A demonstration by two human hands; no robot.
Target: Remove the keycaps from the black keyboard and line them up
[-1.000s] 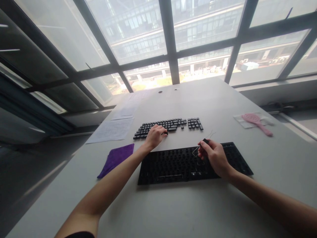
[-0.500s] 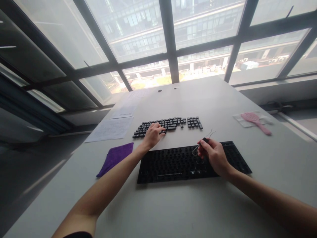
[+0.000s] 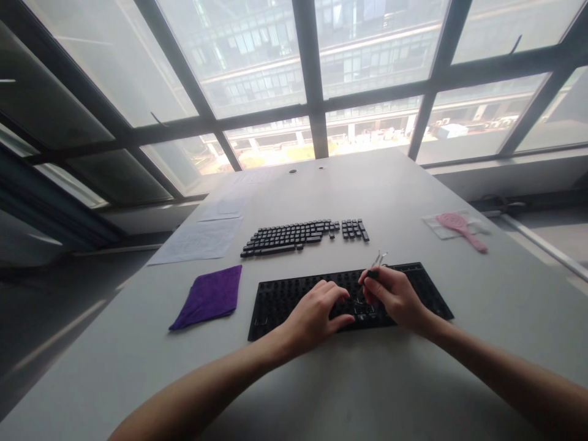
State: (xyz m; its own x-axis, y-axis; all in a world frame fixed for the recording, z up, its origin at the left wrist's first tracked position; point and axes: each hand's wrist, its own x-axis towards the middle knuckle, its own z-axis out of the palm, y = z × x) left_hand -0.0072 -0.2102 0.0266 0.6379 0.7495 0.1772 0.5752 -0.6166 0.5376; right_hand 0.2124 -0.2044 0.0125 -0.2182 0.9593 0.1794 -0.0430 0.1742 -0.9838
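Note:
A black keyboard base (image 3: 285,297) with bare switch sockets lies near me on the grey table (image 3: 404,202). My left hand (image 3: 316,315) rests on its middle, fingers curled loosely and apart, with nothing visible in them. My right hand (image 3: 390,297) is closed on a wire keycap puller (image 3: 375,264), whose prongs point up and away; the tool's lower end is down at the keyboard base. Behind the base, several removed black keycaps (image 3: 298,234) are laid out in rows in the shape of a keyboard.
A purple cloth (image 3: 209,296) lies left of the keyboard base. Paper sheets (image 3: 199,240) sit at the far left. A pink brush (image 3: 457,228) on a clear sheet is at the right. Large windows stand beyond the table's far edge.
My left hand has left the rows of keycaps and come back onto the keyboard base next to my right hand. My right hand has tilted the puller downwards. The view has shifted slightly.

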